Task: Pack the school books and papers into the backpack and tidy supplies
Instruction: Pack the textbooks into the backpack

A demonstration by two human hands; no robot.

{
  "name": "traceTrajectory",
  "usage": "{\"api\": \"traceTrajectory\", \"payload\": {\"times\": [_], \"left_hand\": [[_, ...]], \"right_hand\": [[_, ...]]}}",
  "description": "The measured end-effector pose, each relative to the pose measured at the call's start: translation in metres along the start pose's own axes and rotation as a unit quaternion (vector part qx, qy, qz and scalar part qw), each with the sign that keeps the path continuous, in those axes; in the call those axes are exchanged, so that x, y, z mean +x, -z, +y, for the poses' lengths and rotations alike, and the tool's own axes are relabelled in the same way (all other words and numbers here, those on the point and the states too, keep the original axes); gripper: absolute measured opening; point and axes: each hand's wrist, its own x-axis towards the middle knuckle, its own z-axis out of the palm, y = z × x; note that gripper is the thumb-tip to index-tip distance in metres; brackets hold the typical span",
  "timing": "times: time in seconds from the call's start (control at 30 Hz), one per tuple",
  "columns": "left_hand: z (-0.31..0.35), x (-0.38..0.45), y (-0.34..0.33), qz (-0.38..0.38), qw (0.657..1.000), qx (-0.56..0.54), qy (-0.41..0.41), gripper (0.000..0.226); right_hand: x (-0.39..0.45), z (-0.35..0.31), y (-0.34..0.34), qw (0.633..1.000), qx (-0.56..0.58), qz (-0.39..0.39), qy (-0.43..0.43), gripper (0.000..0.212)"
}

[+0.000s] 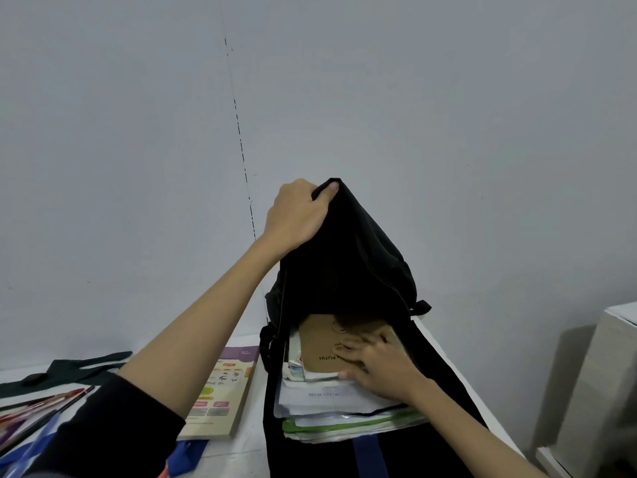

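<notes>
A black backpack (348, 257) lies on the white table with its mouth toward me. My left hand (296, 215) grips the top flap and holds it lifted high. Inside the opening sits a stack of books and papers (331, 405), with a brown notebook (320, 346) on top. My right hand (375, 367) lies on the stack, its fingers spread flat on the brown notebook and its thumb at the notebook's near edge. The far end of the stack is hidden inside the bag.
A colourful workbook (220, 391) lies on the table (241, 450) left of the backpack. Several pens and pencils (38, 408) lie at the far left beside a dark green cloth bag (69, 370). A white cabinet (599, 381) stands at the right. A grey wall is close behind.
</notes>
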Motion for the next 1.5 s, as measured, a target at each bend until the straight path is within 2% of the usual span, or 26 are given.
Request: {"api": "traceTrajectory", "payload": {"times": [0.1, 0.23, 0.4, 0.53, 0.8, 0.87, 0.93, 1.07, 1.23, 1.3, 1.37, 1.43, 1.5], "left_hand": [[0.003, -0.005, -0.002, -0.013, 0.999, 0.043, -0.022, 0.055], [0.005, -0.009, -0.003, -0.021, 0.995, 0.087, -0.050, 0.056], [0.000, -0.007, -0.001, -0.025, 0.995, 0.080, -0.047, 0.055], [-0.003, -0.007, -0.003, -0.025, 0.997, 0.068, -0.041, 0.055], [-0.006, -0.010, -0.003, -0.028, 0.996, 0.068, -0.043, 0.055], [-0.008, -0.012, -0.002, -0.029, 0.996, 0.069, -0.042, 0.055], [-0.010, -0.013, -0.002, -0.028, 0.997, 0.064, -0.041, 0.055], [-0.011, -0.012, -0.006, -0.030, 0.997, 0.058, -0.038, 0.055], [-0.013, -0.011, -0.008, -0.021, 0.998, 0.053, -0.039, 0.055], [-0.016, -0.012, -0.008, -0.020, 0.998, 0.050, -0.033, 0.055], [-0.021, -0.014, -0.009, -0.017, 0.998, 0.047, -0.025, 0.055], [-0.026, -0.017, -0.009, -0.015, 0.999, 0.044, -0.013, 0.055], [-0.034, -0.021, -0.010, -0.020, 0.999, 0.029, 0.005, 0.055]], "right_hand": [[0.016, 0.002, -0.004, 1.000, 0.013, 0.017, -0.017, 0.050], [0.039, -0.003, -0.001, 0.995, 0.094, 0.005, -0.045, 0.048], [0.045, -0.011, -0.007, 0.993, 0.036, 0.087, -0.077, 0.044], [0.044, -0.013, -0.009, 0.984, 0.075, 0.107, -0.122, 0.044], [0.044, -0.007, -0.012, 0.973, 0.111, 0.154, -0.128, 0.040], [0.038, 0.004, -0.013, 0.965, 0.061, 0.238, -0.091, 0.030], [0.031, 0.020, -0.021, 0.954, 0.061, 0.286, -0.071, 0.026], [0.029, 0.030, -0.023, 0.952, 0.118, 0.255, -0.119, 0.019], [0.032, 0.026, -0.029, 0.952, 0.079, 0.277, -0.109, 0.012], [0.028, 0.024, -0.033, 0.941, 0.052, 0.324, -0.084, 0.007], [0.020, 0.014, -0.030, 0.919, 0.035, 0.390, -0.047, 0.017], [0.012, 0.001, -0.022, 0.890, 0.042, 0.454, -0.006, 0.029], [0.003, -0.014, -0.012, 0.854, 0.051, 0.517, 0.040, 0.029]]}}
